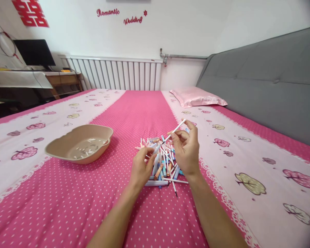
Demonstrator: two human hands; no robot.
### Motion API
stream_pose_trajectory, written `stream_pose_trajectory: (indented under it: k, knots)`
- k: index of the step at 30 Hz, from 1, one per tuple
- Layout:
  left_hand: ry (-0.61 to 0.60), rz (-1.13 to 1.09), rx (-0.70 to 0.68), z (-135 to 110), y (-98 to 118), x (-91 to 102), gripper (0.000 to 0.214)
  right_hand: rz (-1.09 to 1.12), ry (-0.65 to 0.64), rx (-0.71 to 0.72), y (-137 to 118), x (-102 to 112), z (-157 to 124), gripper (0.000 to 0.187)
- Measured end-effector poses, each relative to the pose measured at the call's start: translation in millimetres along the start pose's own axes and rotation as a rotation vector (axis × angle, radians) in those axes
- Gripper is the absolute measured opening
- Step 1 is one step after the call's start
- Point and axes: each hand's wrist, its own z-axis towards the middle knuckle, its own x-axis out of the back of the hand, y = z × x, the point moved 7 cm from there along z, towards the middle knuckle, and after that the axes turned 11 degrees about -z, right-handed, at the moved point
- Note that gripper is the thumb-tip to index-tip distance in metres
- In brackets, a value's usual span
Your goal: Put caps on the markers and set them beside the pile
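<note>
two hands (pixel 142 167) (pixel 187 151) flank a pile of pens (pixel 169 168), left gripping a pale tube (pixel 157 149), right a white rod (pixel 175 130).

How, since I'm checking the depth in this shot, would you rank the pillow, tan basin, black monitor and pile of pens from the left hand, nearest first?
From the left hand, in the head view:
1. Pile of pens: right beside it.
2. Tan basin: to its left.
3. Pillow: far right.
4. Black monitor: far left, beyond the bed.
</note>
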Motion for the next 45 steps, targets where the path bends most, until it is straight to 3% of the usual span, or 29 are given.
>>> stream_pose_trajectory:
  k: [6,21,30,34,38,45]
  knots:
    - [-0.007,0.005,-0.054,-0.9,2.6,-2.0,0.010,-0.121,-0.037,0.053,-8.1,-0.4,-1.5,0.057]
    - [-0.006,-0.027,-0.040,-1.7,5.2,-2.8,0.009,-0.172,-0.177,0.075,-6.3,-13.0,-4.9,0.051]
    - [0.089,-0.199,0.080,-1.3,-4.4,0.9,0.017,-0.230,-0.437,0.141,-7.7,-31.2,-12.6,0.035]
    - [0.135,-0.222,0.103,0.7,-7.8,3.7,0.015,-0.249,-0.320,0.025,3.3,-11.1,-1.0,0.047]
    - [0.192,-0.238,0.098,2.6,-8.7,6.7,0.014,-0.436,-0.159,-0.161,35.3,22.9,11.5,0.037]
    - [0.246,-0.246,0.148,3.6,-14.0,11.9,0.028,-0.990,-0.397,-0.376,74.0,33.2,5.6,0.024]
